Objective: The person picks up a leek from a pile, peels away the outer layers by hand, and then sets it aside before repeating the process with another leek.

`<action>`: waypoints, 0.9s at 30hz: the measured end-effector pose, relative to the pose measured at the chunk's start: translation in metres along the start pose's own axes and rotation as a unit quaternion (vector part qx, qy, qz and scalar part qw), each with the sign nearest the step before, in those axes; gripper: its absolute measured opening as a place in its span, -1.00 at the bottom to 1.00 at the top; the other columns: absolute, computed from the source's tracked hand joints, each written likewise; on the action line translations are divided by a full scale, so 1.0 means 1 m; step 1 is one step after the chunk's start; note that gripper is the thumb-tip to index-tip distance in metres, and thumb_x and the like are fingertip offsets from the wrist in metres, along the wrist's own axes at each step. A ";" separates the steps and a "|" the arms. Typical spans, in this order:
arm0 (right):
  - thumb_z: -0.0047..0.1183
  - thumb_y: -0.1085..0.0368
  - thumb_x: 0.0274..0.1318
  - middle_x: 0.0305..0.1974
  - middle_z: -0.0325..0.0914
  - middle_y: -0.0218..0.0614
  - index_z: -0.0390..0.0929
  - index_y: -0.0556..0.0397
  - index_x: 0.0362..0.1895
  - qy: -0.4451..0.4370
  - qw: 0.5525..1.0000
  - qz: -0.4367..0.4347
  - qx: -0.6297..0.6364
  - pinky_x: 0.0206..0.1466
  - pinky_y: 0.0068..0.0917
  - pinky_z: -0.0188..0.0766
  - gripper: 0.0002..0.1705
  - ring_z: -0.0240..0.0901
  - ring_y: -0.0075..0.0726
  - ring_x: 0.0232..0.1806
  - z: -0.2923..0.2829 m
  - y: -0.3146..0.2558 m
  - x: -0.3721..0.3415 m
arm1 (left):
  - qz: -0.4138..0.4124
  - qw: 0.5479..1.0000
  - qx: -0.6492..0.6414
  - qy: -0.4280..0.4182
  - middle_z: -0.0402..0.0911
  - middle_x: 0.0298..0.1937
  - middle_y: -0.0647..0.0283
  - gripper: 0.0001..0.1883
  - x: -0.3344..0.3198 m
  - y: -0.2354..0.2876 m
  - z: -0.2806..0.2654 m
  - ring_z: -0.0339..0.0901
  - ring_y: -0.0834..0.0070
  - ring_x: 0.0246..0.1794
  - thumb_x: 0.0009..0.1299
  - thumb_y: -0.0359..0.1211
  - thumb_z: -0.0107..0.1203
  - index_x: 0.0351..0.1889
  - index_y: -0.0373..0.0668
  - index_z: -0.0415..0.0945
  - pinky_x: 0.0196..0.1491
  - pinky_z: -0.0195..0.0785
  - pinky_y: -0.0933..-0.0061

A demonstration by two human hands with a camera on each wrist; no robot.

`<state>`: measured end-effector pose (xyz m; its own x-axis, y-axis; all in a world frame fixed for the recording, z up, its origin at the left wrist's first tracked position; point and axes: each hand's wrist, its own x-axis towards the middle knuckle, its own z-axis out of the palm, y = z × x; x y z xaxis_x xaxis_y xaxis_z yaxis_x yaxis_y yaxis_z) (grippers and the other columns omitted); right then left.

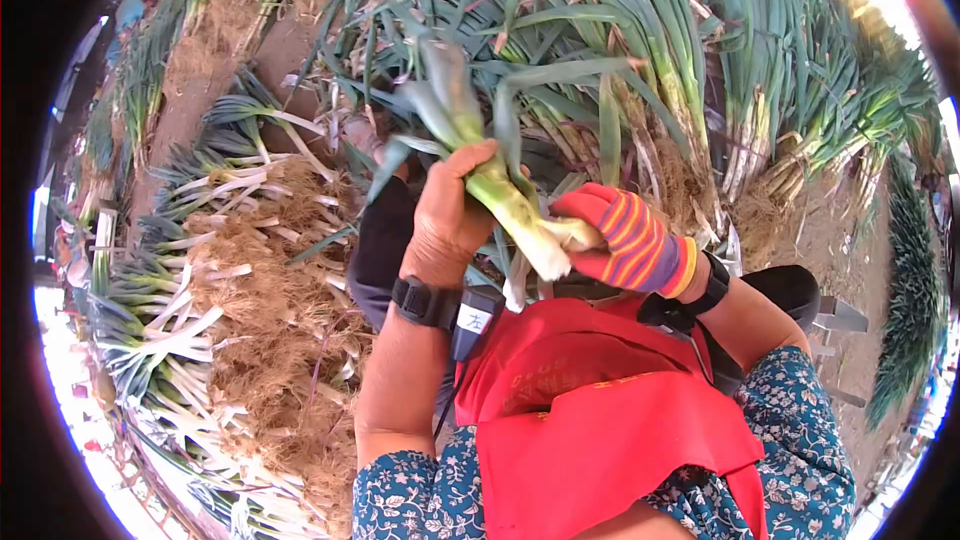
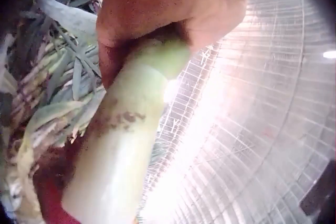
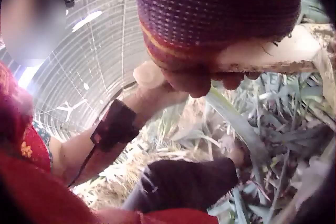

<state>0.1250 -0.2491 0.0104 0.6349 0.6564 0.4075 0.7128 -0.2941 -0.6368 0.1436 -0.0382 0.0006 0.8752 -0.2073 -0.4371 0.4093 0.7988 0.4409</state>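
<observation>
In the head view my bare left hand [image 1: 445,210] grips a thick leek [image 1: 505,202] around its green part. The leek's white end slants down toward my lap, and its leaves fan out above the hand. A brown smudge marks the pale stalk in the left wrist view, where the hand [image 2: 173,8] wraps round it. My right hand [image 1: 630,240], in a striped knit glove, pinches a pale outer layer [image 1: 575,232] beside the leek's white end. In the right wrist view the glove [image 3: 215,14] covers part of that whitish strip [image 3: 299,50].
A long heap of leeks with brown roots [image 1: 270,290] lies on the left. Tall bundles of green leeks [image 1: 640,30] stand ahead and to the right. A red apron [image 1: 610,420] covers my lap, close under the hands.
</observation>
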 end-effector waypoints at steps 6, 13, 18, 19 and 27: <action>0.33 0.33 -0.27 -0.24 0.49 -0.13 0.43 0.08 -0.09 -0.010 0.993 -0.054 0.101 -0.25 -0.21 0.45 -0.46 0.49 0.07 -0.24 -0.003 -0.039 0.011 | -0.143 0.974 -0.133 -0.118 0.53 -0.27 0.09 -0.69 -0.024 -0.009 -0.010 0.52 0.31 -0.36 0.28 -0.32 0.07 -0.10 -0.31 0.39 -0.26 0.49 0.31; 0.32 0.39 -0.24 -0.17 0.56 -0.16 0.42 0.12 -0.02 -0.084 0.970 0.077 0.215 -0.04 -0.37 0.40 -0.41 0.52 -0.24 -0.10 -0.016 -0.059 0.012 | -0.102 0.975 -0.133 -0.147 0.53 -0.30 0.11 -0.66 -0.039 -0.014 -0.005 0.53 0.36 -0.42 0.28 -0.32 0.07 -0.11 -0.41 0.39 -0.29 0.51 0.39; 0.33 0.44 -0.28 -0.14 0.54 -0.29 0.41 0.08 0.01 -0.107 0.963 0.093 0.229 0.02 -0.41 0.37 -0.36 0.47 -0.39 -0.06 -0.015 -0.067 0.014 | -0.117 0.970 -0.177 -0.119 0.54 -0.30 0.10 -0.67 -0.045 -0.017 -0.010 0.55 0.35 -0.46 0.29 -0.32 0.05 -0.11 -0.41 0.40 -0.31 0.53 0.38; 0.33 0.44 -0.28 -0.14 0.54 -0.29 0.41 0.08 0.01 -0.111 0.963 0.091 0.228 0.02 -0.41 0.37 -0.36 0.47 -0.39 -0.06 -0.014 -0.070 0.016 | -0.114 0.970 -0.180 -0.119 0.54 -0.30 0.10 -0.67 -0.046 -0.017 -0.011 0.55 0.35 -0.46 0.29 -0.32 0.05 -0.11 -0.41 0.40 -0.31 0.53 0.38; 0.31 0.21 -0.16 -0.13 0.51 -0.02 0.41 0.18 0.00 -0.066 0.994 -0.020 0.089 -0.03 -0.21 0.42 -0.39 0.48 0.03 -0.06 0.022 -0.072 0.023 | -0.029 0.986 -0.105 -0.129 0.57 -0.26 0.21 -0.62 -0.060 -0.010 -0.038 0.55 0.44 -0.36 0.30 -0.24 0.05 -0.01 -0.29 0.40 -0.31 0.50 0.41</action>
<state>0.0817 -0.1977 0.0514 0.5531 0.7547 0.3530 0.6655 -0.1453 -0.7321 0.0768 -0.0121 -0.0072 0.8990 -0.3719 -0.2312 0.4228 0.8746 0.2372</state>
